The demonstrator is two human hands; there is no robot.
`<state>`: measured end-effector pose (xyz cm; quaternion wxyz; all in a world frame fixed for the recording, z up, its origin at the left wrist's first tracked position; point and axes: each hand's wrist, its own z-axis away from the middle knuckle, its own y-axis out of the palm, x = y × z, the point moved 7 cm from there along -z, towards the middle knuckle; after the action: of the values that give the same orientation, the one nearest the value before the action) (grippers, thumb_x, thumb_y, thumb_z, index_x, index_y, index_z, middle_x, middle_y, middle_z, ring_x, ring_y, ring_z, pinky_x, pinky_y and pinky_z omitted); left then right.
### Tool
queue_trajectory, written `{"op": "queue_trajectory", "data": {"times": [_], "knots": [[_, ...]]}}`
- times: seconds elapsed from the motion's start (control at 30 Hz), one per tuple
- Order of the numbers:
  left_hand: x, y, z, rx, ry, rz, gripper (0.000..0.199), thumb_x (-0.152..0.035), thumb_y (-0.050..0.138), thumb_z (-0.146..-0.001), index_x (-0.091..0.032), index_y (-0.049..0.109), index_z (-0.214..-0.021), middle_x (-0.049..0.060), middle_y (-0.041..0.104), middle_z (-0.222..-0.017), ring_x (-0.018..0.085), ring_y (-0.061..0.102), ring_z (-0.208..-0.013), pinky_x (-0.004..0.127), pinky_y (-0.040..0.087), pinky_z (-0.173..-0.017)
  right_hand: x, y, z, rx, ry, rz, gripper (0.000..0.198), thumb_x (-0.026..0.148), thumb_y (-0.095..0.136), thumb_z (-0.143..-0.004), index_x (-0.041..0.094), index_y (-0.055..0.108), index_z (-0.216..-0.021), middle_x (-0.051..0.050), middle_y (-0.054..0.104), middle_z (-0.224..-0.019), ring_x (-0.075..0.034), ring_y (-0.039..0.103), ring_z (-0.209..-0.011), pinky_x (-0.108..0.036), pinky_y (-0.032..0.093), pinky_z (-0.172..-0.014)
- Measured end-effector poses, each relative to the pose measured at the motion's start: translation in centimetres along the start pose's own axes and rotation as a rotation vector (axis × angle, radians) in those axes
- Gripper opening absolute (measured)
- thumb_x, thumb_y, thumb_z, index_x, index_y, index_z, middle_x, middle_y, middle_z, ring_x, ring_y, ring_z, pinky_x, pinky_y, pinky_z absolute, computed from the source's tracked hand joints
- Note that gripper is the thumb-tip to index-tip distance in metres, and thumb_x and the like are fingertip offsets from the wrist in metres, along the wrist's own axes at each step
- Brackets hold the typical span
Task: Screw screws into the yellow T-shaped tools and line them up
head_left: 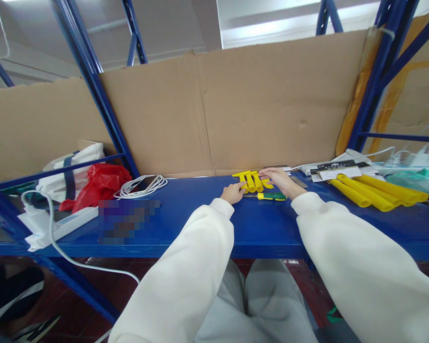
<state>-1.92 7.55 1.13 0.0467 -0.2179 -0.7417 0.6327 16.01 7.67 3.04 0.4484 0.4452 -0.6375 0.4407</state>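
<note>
A row of short yellow plastic pieces (250,181) lies on the blue shelf near the cardboard back. At the row's left end, my left hand (233,192) has its fingers closed on the leftmost yellow piece (240,177). My right hand (279,181) reaches over the right end of the row, fingers stretched out and apart; whether it touches the small yellow piece (267,184) beneath it, I cannot tell. Just in front of the row lies a screwdriver (276,196) with a green and yellow handle, its shaft pointing left.
Several long yellow tubes (375,190) lie at the right beside black-and-white packaging (336,170). Leftward are a coiled white cable (143,186), a red plastic bag (102,185) and a white power strip (64,227). Blue uprights (379,81) frame the cardboard panel (264,105).
</note>
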Motion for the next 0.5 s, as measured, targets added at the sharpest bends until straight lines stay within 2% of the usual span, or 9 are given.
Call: {"op": "queue_trajectory", "data": {"times": [0.13,0.23,0.33,0.4,0.5], "knots": [[-0.5,-0.9,0.4,-0.058,0.003,0.008,0.047,-0.023,0.052,-0.101,-0.027,0.061,-0.146,0.006,0.065,-0.148,0.025,0.061,-0.136,0.043,0.045,-0.115,-0.1,0.0,-0.1,0.017,-0.032,0.138,0.017,0.018,0.062,-0.087,0.016,0.078,-0.09,-0.012,0.08,-0.11,-0.021,0.072,-0.104,-0.031,0.055,-0.088],[-1.3,-1.8,0.7,-0.102,0.048,0.007,0.042,-0.009,0.054,-0.092,-0.026,0.076,-0.124,0.003,0.068,-0.143,0.023,0.06,-0.136,0.04,0.045,-0.116,-0.3,0.3,-0.5,0.07,-0.118,0.228,0.019,0.016,0.062,-0.082,0.018,0.08,-0.086,-0.009,0.081,-0.104,-0.023,0.073,-0.105,-0.035,0.056,-0.095],[-1.7,-2.3,1.1,-0.104,0.055,-0.011,0.04,-0.003,0.051,-0.089,-0.024,0.081,-0.105,0.003,0.07,-0.139,0.022,0.06,-0.135,0.038,0.045,-0.115,-0.8,1.1,-0.9,0.165,-0.184,0.337,0.022,0.012,0.062,-0.074,0.02,0.081,-0.079,-0.005,0.082,-0.099,-0.024,0.074,-0.104,-0.037,0.055,-0.101],[-1.7,-2.2,1.4,-0.082,0.044,-0.022,0.042,-0.003,0.05,-0.089,-0.024,0.081,-0.106,0.004,0.069,-0.141,0.022,0.059,-0.135,0.039,0.045,-0.115,-1.2,1.7,-1.0,0.236,-0.194,0.417,0.025,0.008,0.061,-0.07,0.021,0.081,-0.075,-0.003,0.082,-0.098,-0.024,0.074,-0.105,-0.037,0.053,-0.104],[-1.4,-1.8,1.5,-0.055,0.026,-0.027,0.047,-0.004,0.049,-0.089,-0.025,0.078,-0.12,0.005,0.064,-0.148,0.025,0.058,-0.137,0.044,0.046,-0.115,-1.3,2.2,-1.1,0.292,-0.217,0.502,0.028,0.004,0.06,-0.068,0.022,0.081,-0.074,-0.002,0.082,-0.1,-0.024,0.074,-0.108,-0.037,0.05,-0.11]]}}
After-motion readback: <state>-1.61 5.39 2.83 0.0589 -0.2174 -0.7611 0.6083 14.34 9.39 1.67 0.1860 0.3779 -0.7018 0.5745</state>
